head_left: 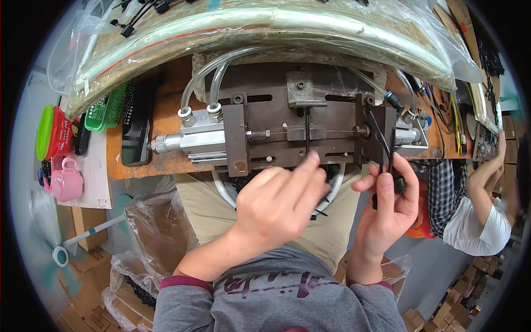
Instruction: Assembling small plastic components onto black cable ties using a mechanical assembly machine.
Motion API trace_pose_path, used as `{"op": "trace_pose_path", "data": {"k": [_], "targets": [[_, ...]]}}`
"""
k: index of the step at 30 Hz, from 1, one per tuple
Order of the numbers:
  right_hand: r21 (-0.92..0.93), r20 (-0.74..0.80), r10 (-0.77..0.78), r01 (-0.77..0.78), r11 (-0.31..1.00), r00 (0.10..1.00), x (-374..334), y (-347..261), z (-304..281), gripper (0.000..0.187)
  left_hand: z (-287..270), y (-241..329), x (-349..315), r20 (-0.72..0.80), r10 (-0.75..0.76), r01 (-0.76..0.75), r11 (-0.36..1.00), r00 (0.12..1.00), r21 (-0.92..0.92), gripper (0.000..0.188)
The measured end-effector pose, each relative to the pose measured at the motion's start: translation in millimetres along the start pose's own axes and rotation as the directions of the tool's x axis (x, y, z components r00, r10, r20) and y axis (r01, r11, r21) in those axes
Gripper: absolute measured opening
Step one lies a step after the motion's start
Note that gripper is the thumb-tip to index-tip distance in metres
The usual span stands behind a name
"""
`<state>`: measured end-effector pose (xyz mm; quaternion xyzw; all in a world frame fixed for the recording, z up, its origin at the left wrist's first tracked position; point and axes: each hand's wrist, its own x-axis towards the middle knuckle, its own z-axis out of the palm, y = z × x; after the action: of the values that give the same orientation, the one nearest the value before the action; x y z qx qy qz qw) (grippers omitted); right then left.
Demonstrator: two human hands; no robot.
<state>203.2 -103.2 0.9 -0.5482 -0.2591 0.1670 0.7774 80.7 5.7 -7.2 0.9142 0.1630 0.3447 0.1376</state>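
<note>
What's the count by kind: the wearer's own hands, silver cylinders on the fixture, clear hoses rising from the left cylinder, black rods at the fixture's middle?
Hands: 2 (left hand, right hand)
Silver cylinders: 2 (left cylinder, right cylinder)
Clear hoses: 2 (outer hose, inner hose)
Black rod: 1
Total: 7

A pink mug [67,183] stands at left near a green perforated basket [98,115]; a fan [60,256] and a cardboard box [87,221] are lower left, a white-shirted co-worker [479,229] at far right.
</note>
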Motion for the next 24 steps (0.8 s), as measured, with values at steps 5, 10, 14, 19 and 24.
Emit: {"op": "trace_pose_path", "data": {"k": [5,10,14,19,24], "targets": [[0.029,0.108,0.029,-0.033,0.999,0.994,-11.5,7.5,17.4,0.028,-2.9,13.3,0.9,-0.128,0.156,-0.181,0.96,0.979,-0.212,0.033],[0.106,0.119,0.062,-0.074,0.992,0.991,-12.1,12.2,25.1,0.028,4.2,10.1,-6.2,-0.127,0.069,-0.114,0.916,0.989,-0.384,0.038],[-0.037,0.085,0.018,-0.015,0.999,0.996,0.0,11.0,9.9,0.025,-15.0,3.2,-6.4,-0.037,-0.004,-0.014,0.882,0.999,-0.471,0.04],[-0.043,0.141,0.095,-0.089,0.995,0.986,-3.7,20.1,11.4,0.024,-15.1,1.9,-2.7,-0.011,-0.033,0.025,0.897,0.999,-0.441,0.037],[0.068,0.201,0.15,-0.167,0.984,0.968,-4.0,16.8,7.9,0.024,-12.4,-3.2,-8.7,-0.029,0.033,-0.042,0.919,0.999,-0.393,0.037]]}}
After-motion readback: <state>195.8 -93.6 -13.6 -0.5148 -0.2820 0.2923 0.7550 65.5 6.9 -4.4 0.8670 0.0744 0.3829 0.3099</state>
